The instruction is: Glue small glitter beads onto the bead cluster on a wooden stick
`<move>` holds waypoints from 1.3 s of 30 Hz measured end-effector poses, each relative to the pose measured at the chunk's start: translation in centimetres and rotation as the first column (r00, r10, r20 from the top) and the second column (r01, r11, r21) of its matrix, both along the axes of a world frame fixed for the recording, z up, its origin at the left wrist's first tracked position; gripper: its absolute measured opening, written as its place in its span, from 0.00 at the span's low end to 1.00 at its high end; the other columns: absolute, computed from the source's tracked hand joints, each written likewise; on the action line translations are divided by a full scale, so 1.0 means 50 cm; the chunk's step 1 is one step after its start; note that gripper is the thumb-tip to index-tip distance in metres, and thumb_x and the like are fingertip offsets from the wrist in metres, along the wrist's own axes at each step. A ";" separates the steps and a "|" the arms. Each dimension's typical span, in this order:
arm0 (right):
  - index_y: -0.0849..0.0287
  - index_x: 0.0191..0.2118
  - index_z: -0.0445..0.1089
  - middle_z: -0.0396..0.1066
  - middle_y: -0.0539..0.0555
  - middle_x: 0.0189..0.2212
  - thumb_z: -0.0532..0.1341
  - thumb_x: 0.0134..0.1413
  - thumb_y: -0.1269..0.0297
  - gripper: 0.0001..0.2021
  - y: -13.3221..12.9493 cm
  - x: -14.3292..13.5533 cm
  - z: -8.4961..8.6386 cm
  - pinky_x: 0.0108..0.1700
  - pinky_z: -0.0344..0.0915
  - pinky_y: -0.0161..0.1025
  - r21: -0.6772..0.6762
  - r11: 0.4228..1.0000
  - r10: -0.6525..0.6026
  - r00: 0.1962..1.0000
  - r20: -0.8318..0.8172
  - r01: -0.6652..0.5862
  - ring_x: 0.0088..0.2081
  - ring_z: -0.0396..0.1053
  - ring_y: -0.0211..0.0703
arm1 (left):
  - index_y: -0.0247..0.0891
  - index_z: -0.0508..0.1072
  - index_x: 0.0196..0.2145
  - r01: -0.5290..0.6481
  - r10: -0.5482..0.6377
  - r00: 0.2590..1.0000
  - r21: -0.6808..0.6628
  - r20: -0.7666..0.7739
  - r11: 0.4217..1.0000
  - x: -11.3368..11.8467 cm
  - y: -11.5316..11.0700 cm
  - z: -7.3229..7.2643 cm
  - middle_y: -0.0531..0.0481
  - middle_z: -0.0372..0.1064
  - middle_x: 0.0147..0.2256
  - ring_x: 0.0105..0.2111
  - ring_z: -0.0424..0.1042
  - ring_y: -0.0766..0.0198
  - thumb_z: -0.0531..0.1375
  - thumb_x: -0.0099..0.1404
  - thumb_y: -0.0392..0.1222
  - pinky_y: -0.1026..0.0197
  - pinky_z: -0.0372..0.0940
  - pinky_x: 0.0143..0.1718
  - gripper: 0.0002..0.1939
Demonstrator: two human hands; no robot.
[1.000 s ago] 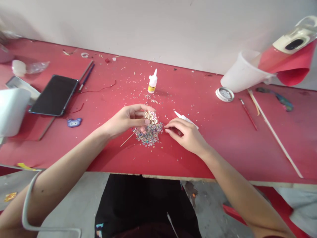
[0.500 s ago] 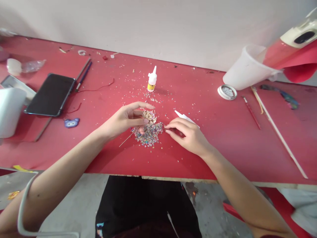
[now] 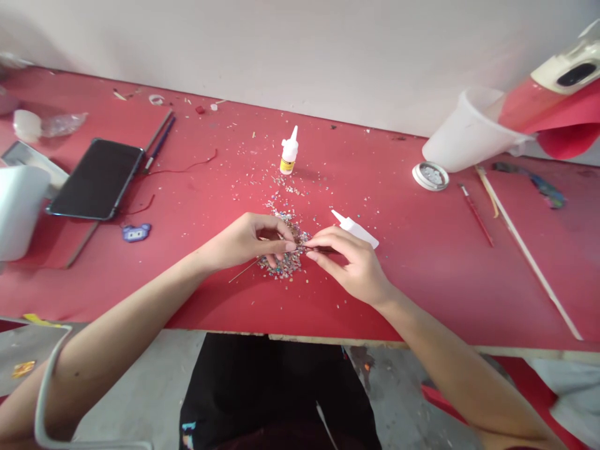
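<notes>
Over a pile of small shiny multicoloured chips (image 3: 284, 267), my two hands nearly meet at the fingertips. My left hand (image 3: 255, 242) is closed in a pinch on a thin metal hairpin (image 3: 242, 272), whose shaft sticks out toward the lower left. Its gold ornament is mostly hidden by the fingers. My right hand (image 3: 354, 262) pinches a thin dark tool that looks like tweezers (image 3: 323, 250), with its tip at the left fingertips. Behind the right hand lies a white squeeze bottle (image 3: 359, 230) with a pointed nozzle.
A small glue bottle (image 3: 289, 153) stands beyond the pile among scattered chips. Leftward are a phone (image 3: 96, 180) and a purple trinket (image 3: 136, 233). To the right are a small round dish (image 3: 430, 175), a white plastic cup (image 3: 462, 134) and a red brush (image 3: 477, 214).
My left hand has turned and moved slightly right and down, covering the gold ornament. The right hand has shifted slightly left, bringing the tool tip to the left fingers.
</notes>
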State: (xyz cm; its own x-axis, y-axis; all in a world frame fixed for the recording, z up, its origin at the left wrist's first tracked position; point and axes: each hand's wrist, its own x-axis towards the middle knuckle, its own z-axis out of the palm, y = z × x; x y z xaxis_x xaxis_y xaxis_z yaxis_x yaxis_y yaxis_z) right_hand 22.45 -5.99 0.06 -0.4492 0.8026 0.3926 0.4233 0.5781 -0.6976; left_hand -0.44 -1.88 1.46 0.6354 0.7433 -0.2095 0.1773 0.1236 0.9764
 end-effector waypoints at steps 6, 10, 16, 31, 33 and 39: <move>0.53 0.42 0.72 0.73 0.52 0.37 0.61 0.60 0.67 0.05 0.000 0.007 0.007 0.39 0.72 0.39 -0.034 0.994 -0.109 0.993 -0.050 0.108 0.38 0.72 0.40 | 0.33 0.75 0.34 0.001 0.000 1.000 0.027 -0.030 1.000 -0.006 0.002 0.006 0.50 0.73 0.27 0.24 0.73 0.69 0.64 0.63 0.45 0.67 0.72 0.27 0.11; 0.54 0.40 0.72 0.72 0.52 0.36 0.60 0.61 0.66 0.04 0.009 0.027 0.008 0.39 0.72 0.41 -0.023 0.989 -0.145 0.989 0.032 0.146 0.36 0.71 0.40 | 0.32 0.74 0.31 -0.036 0.038 0.999 0.062 -0.033 0.997 -0.013 0.006 0.013 0.50 0.71 0.26 0.23 0.72 0.69 0.65 0.62 0.43 0.68 0.70 0.25 0.10; 0.56 0.40 0.71 0.72 0.53 0.34 0.58 0.62 0.68 0.04 0.019 0.043 0.000 0.43 0.70 0.44 0.138 0.990 -0.052 0.966 0.252 0.018 0.36 0.70 0.41 | 0.32 0.74 0.30 -0.085 0.087 0.996 0.123 -0.007 0.989 -0.023 0.007 0.023 0.48 0.72 0.26 0.24 0.71 0.69 0.65 0.62 0.42 0.68 0.69 0.26 0.09; 0.59 0.39 0.72 0.74 0.55 0.35 0.56 0.63 0.69 0.06 0.022 0.038 -0.014 0.43 0.70 0.42 0.213 0.977 -0.059 0.929 0.364 -0.022 0.37 0.72 0.42 | 0.34 0.74 0.32 -0.073 0.065 0.996 0.127 0.061 0.989 -0.026 0.003 0.031 0.48 0.73 0.27 0.24 0.71 0.69 0.64 0.63 0.42 0.68 0.69 0.25 0.08; 0.59 0.39 0.71 0.74 0.55 0.36 0.56 0.64 0.70 0.07 0.023 0.039 -0.015 0.43 0.70 0.42 0.216 0.976 -0.060 0.928 0.367 -0.023 0.38 0.72 0.42 | 0.34 0.73 0.33 -0.076 0.066 0.994 0.118 0.086 0.990 -0.026 0.003 0.028 0.48 0.74 0.28 0.25 0.71 0.69 0.64 0.63 0.41 0.68 0.69 0.25 0.07; 0.59 0.39 0.71 0.74 0.56 0.36 0.55 0.64 0.70 0.07 0.024 0.040 -0.018 0.43 0.70 0.43 0.205 0.978 -0.049 0.930 0.363 -0.029 0.38 0.72 0.43 | 0.33 0.71 0.31 -0.084 0.076 0.995 0.120 0.071 0.989 -0.024 0.002 0.027 0.47 0.73 0.27 0.24 0.72 0.69 0.62 0.65 0.42 0.67 0.69 0.25 0.09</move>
